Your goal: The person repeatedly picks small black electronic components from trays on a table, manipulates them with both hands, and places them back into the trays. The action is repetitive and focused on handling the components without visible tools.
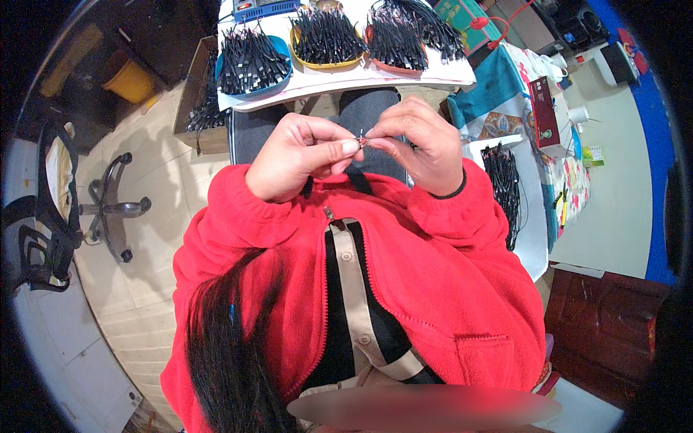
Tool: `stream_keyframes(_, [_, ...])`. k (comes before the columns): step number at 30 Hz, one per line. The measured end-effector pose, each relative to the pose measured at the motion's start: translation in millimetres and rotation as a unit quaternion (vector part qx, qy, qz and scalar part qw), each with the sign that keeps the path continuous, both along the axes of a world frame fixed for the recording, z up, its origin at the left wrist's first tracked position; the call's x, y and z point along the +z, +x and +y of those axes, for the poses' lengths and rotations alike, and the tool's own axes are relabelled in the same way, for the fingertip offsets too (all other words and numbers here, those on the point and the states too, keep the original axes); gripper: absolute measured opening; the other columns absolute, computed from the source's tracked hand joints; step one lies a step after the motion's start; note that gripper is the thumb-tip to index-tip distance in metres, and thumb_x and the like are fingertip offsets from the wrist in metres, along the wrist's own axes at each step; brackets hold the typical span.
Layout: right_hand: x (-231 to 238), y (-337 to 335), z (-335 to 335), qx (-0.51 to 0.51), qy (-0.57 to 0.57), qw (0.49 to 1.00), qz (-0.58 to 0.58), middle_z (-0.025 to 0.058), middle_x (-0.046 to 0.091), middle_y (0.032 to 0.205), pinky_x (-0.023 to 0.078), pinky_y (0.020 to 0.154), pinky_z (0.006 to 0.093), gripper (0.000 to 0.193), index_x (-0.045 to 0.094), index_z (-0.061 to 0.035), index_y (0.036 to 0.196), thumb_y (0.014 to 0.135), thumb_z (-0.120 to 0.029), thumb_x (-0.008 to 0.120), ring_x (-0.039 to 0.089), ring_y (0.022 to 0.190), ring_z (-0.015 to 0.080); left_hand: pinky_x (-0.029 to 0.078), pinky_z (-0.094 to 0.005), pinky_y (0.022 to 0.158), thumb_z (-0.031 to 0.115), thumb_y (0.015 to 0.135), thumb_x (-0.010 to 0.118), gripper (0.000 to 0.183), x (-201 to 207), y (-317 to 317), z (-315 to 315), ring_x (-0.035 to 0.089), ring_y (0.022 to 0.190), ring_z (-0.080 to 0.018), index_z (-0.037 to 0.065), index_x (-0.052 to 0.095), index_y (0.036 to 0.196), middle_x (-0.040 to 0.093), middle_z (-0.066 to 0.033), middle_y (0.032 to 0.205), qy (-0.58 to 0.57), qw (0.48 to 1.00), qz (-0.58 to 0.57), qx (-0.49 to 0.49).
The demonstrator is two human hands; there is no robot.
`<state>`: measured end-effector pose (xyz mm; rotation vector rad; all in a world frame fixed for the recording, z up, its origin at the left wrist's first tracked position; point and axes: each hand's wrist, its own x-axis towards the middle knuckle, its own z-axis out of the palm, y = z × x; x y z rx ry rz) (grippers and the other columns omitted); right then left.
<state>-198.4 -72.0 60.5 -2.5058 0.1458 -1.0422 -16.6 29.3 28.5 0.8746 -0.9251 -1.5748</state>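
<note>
Above my lap, my left hand (307,153) and my right hand (424,141) meet fingertip to fingertip. Between thumb and forefinger, the left one pinches the end of a cable (362,139) where thin red and dark wires show. From the other side, my right thumb and forefinger close on the same fine wires. Most of the cable is hidden by my fingers and sleeves. Beyond my hands, bundles of black cables with plugs fill a blue tray (284,81), a yellow tray (328,65) and an orange-red tray (401,71).
The trays stand on a white-covered table (332,81). At the left, a cardboard box (210,143) holds more cables. More black cables (502,184) lie in a white tray at my right, beside a dark red box (546,115). A wheeled chair (114,208) stands on the left floor.
</note>
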Motion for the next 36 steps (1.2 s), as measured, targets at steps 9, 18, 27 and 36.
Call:
stream_keyframes(9, [-27, -8, 13, -0.039, 0.311, 0.949, 0.018, 0.0023, 0.055, 0.074, 0.042, 0.061, 0.0250, 0.012, 0.057, -0.0032, 0.084, 0.085, -0.014, 0.063, 0.052, 0.067, 0.0126, 0.047, -0.0336, 0.055, 0.002, 0.077, 0.065, 0.013, -5, -26, 6, 0.058, 0.057, -0.0253, -0.004, 0.063, 0.089, 0.058, -0.0139, 0.067, -0.348, 0.782, -0.449, 0.257])
stream_keyframes(18, [-29, -8, 11, -0.045, 0.353, 0.934, -0.002, 0.0042, 0.059, 0.088, 0.042, 0.067, 0.0239, 0.014, 0.059, -0.0023, 0.096, 0.086, -0.012, 0.063, 0.055, 0.078, 0.0134, 0.047, -0.0323, 0.054, 0.003, 0.079, 0.065, 0.012, -12, -24, 3, 0.060, 0.058, -0.0234, -0.003, 0.065, 0.089, 0.061, -0.0141, 0.068, -0.250, 0.843, -0.403, 0.253])
stream_keyframes(27, [-27, -2, 10, -0.124, -0.061, 0.990, 0.001, 0.0098, 0.057, 0.081, 0.046, 0.067, 0.0323, 0.016, 0.058, -0.0035, 0.084, 0.075, -0.008, 0.069, 0.056, 0.075, 0.0263, 0.046, -0.0286, 0.053, 0.004, 0.081, 0.063, 0.010, -11, -27, 6, 0.060, 0.057, -0.0198, -0.003, 0.066, 0.086, 0.062, -0.0140, 0.066, -0.164, 0.909, -0.313, 0.219])
stream_keyframes(36, [-29, -15, 12, 0.039, 0.518, 0.853, 0.053, -0.0019, 0.054, 0.082, 0.040, 0.061, 0.0204, 0.016, 0.057, -0.0034, 0.097, 0.092, -0.019, 0.056, 0.048, 0.072, 0.0074, 0.046, -0.0312, 0.052, 0.003, 0.080, 0.064, 0.011, -17, -31, 8, 0.058, 0.058, -0.0204, -0.003, 0.064, 0.089, 0.060, -0.0121, 0.068, -0.301, 0.826, -0.403, 0.254])
